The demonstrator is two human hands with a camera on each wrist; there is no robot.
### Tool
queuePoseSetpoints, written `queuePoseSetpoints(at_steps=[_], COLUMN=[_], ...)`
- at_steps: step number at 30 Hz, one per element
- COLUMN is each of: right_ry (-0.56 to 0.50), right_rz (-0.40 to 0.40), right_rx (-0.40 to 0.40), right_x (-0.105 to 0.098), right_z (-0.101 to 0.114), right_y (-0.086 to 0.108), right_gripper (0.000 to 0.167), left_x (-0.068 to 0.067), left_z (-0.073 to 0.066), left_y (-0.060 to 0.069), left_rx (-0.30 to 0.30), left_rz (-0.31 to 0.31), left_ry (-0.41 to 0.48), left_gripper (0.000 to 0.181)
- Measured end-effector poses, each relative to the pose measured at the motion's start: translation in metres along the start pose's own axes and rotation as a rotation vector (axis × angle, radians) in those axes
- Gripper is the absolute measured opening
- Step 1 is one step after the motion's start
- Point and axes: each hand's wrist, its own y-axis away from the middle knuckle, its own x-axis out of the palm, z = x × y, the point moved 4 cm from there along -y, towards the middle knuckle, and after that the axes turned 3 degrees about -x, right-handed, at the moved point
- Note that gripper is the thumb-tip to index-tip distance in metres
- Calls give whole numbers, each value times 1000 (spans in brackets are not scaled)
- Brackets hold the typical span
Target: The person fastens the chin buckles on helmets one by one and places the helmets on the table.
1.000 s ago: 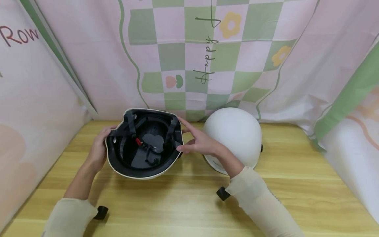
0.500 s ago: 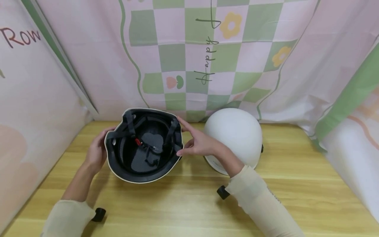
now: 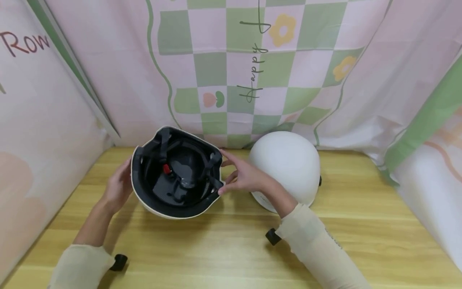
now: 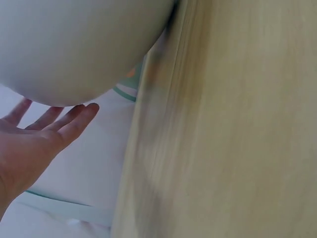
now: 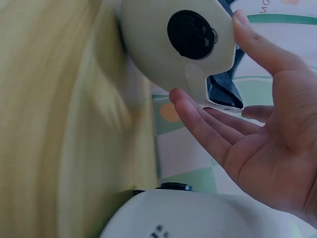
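A cream-white helmet (image 3: 180, 172) is tilted with its black inside facing up toward me, left of centre in the head view. Across its inside run black straps and a red buckle (image 3: 167, 169). My left hand (image 3: 116, 188) touches the outer shell at the left with straight, spread fingertips, as the left wrist view also shows. At the opposite side, my right hand (image 3: 245, 176) pinches the rim, thumb on the edge and fingers against the shell. A round black disc (image 5: 190, 34) sits on that side of the shell in the right wrist view.
A second white helmet (image 3: 285, 168) rests dome-up on the wooden table (image 3: 216, 249), just behind my right hand and wrist. Along the back hangs a checkered, flower-printed curtain (image 3: 209, 68). More printed cloth (image 3: 47, 120) stands at the left side.
The held helmet has turned clockwise in the head view, its right rim and my right thumb dropping slightly. My left hand shifts a little along the shell. The second helmet stays put.
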Motion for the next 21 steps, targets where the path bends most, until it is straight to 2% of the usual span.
queuePoseSetpoints(at_steps=[6, 11, 14, 17, 21], right_ry=[91, 133, 118, 61, 29], right_rz=[-5, -21, -42, -59, -81], right_rx=[57, 79, 78, 88, 118], right_x=[11, 22, 25, 29, 34], right_z=[-13, -20, -21, -21, -22], right_y=[-1, -2, -3, -3, -4], right_gripper=[120, 120, 119, 120, 121], left_x=[3, 4, 3, 1, 1], left_z=[3, 3, 3, 3, 1], left_y=[-1, -3, -3, -1, 0], left_rx=[-43, -52, -63, -64, -37], left_rz=[-18, -39, -63, -75, -54], left_ry=[-118, -192, -185, -147, -102], left_gripper=[36, 33, 28, 26, 30])
